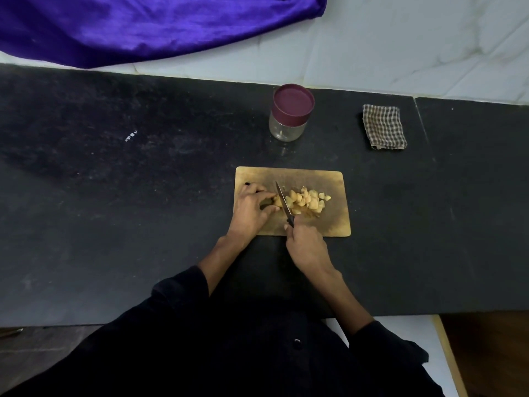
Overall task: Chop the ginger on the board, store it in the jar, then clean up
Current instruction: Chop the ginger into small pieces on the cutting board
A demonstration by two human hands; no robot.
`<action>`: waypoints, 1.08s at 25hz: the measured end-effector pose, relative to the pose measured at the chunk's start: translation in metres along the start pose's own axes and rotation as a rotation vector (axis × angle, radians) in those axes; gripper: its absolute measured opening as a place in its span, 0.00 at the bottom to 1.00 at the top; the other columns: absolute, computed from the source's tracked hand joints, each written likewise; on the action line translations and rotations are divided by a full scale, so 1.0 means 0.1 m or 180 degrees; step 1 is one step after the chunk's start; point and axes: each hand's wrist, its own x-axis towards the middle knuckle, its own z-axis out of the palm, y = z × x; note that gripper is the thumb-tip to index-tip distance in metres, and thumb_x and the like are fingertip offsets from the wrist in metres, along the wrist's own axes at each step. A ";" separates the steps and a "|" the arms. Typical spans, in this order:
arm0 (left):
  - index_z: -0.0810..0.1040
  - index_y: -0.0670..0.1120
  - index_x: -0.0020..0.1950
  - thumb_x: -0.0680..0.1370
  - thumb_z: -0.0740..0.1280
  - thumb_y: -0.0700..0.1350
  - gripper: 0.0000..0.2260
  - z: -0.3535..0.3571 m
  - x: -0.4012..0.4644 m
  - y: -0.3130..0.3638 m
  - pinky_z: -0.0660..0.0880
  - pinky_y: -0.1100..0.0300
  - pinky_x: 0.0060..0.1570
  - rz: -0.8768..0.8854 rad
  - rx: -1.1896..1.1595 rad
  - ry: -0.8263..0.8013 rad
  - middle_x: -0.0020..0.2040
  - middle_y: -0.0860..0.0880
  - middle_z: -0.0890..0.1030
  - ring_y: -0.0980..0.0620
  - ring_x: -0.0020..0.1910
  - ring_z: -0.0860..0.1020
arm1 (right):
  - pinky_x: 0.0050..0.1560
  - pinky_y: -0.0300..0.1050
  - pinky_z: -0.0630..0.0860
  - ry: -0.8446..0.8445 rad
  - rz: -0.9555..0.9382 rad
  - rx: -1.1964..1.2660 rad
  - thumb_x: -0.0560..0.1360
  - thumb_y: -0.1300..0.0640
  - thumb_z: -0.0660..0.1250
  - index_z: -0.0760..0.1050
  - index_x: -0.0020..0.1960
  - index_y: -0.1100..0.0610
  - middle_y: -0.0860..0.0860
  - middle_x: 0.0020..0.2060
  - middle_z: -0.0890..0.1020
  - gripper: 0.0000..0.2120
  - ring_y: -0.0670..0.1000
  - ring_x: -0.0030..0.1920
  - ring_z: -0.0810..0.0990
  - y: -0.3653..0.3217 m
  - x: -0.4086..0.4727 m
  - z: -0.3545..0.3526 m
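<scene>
One long black stone counter runs left to right beneath a pale marble-like wall, with a purple satin cloth draped at the far left. One rectangular wooden chopping board lies near the middle, carrying a heap of pale yellow ginger chunks. The left hand pinches the uncut ginger piece; the right hand grips one black-handled knife, blade on the ginger. Beyond stands one clear glass jar, maroon lid on, seemingly empty. One folded checked cloth lies far right.
</scene>
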 end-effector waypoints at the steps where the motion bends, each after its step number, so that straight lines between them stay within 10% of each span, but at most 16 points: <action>1: 0.82 0.43 0.57 0.70 0.75 0.44 0.16 0.00 0.00 0.00 0.64 0.64 0.57 0.0009 0.0000 0.0000 0.52 0.47 0.77 0.49 0.55 0.71 | 0.49 0.56 0.79 -0.0006 -0.0003 -0.0009 0.84 0.52 0.56 0.69 0.60 0.57 0.54 0.47 0.80 0.10 0.54 0.48 0.81 0.00 0.00 -0.01; 27: 0.82 0.43 0.57 0.71 0.75 0.43 0.15 0.01 0.00 -0.02 0.68 0.61 0.56 0.0050 0.0001 0.0006 0.52 0.48 0.77 0.50 0.54 0.71 | 0.51 0.58 0.78 -0.0025 0.0101 -0.0070 0.84 0.54 0.56 0.68 0.60 0.56 0.56 0.50 0.81 0.08 0.58 0.51 0.81 -0.10 -0.02 -0.01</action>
